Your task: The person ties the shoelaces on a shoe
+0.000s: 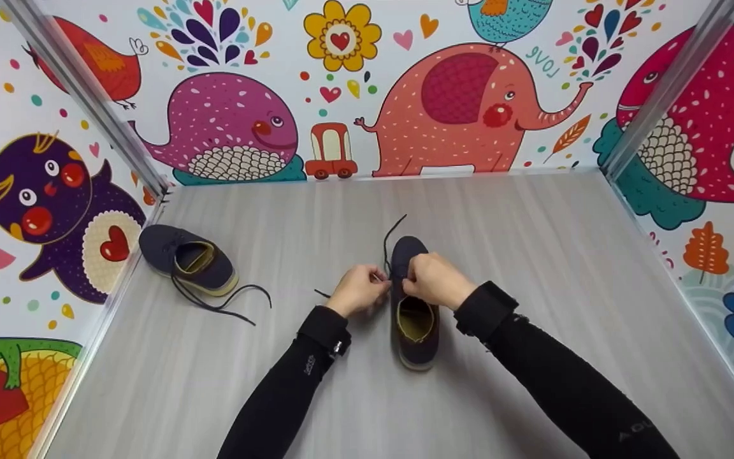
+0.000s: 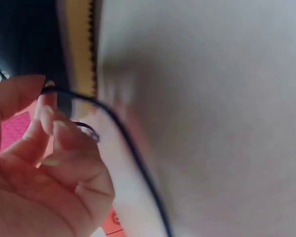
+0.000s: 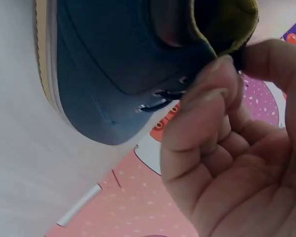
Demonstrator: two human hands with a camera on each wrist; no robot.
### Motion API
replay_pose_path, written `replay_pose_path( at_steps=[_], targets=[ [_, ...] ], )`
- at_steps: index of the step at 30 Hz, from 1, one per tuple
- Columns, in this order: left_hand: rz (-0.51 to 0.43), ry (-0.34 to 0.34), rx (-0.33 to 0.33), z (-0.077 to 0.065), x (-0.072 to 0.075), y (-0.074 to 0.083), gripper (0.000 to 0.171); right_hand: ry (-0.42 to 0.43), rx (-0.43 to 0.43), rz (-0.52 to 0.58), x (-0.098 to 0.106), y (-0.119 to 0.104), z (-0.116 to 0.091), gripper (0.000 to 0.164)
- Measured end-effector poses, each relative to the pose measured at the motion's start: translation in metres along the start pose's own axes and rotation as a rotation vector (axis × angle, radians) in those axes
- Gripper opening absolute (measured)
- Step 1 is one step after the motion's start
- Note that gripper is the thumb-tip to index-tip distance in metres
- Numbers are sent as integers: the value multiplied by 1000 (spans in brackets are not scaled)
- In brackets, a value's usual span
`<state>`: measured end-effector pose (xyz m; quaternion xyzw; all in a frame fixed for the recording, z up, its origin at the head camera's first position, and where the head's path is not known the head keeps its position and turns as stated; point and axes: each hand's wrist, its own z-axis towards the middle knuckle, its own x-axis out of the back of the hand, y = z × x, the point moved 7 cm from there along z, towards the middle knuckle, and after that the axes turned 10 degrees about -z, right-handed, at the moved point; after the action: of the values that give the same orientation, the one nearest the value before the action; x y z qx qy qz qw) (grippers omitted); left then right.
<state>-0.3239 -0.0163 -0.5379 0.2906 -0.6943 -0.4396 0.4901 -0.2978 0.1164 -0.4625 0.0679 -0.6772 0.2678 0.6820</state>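
A dark navy lace-up shoe (image 1: 418,354) with a yellowish lining stands on the floor, toe away from me. At its left side my left hand (image 1: 359,290) pinches a dark shoelace (image 2: 133,147) between thumb and fingertips. One lace end trails past the fingers in the left wrist view. My right hand (image 1: 437,279) lies over the shoe from the right. In the right wrist view its thumb and fingers pinch the edge of the shoe's opening beside the eyelets (image 3: 160,94). Those fingertips hide what exactly is between them. Another lace end (image 1: 387,245) lies beyond the left hand, near the toe.
A matching shoe (image 1: 162,245) stands on the left of the floor (image 1: 303,223), its untied laces (image 1: 239,312) trailing toward me. Walls printed with cartoon animals (image 1: 233,121) enclose the floor at the back and both sides, with metal strips (image 1: 666,95) at the corners.
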Motion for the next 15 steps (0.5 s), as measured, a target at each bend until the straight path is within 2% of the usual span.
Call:
replay_pose_path(
  at_steps=[3, 7, 11, 15],
  targets=[
    [-14, -44, -19, -11, -1, 9, 10, -92, -122, 141, -4, 15, -2, 29],
    [-26, -103, -47, -31, -2, 19, 14, -205, -265, 313, -9, 32, -8, 22],
    [-69, -151, -44, -50, -5, 20, 15, -236, -329, 364, -8, 38, -11, 17],
    [-114, -183, -38, -63, -6, 17, 19, -226, -373, 385, -8, 38, -12, 19]
  ],
)
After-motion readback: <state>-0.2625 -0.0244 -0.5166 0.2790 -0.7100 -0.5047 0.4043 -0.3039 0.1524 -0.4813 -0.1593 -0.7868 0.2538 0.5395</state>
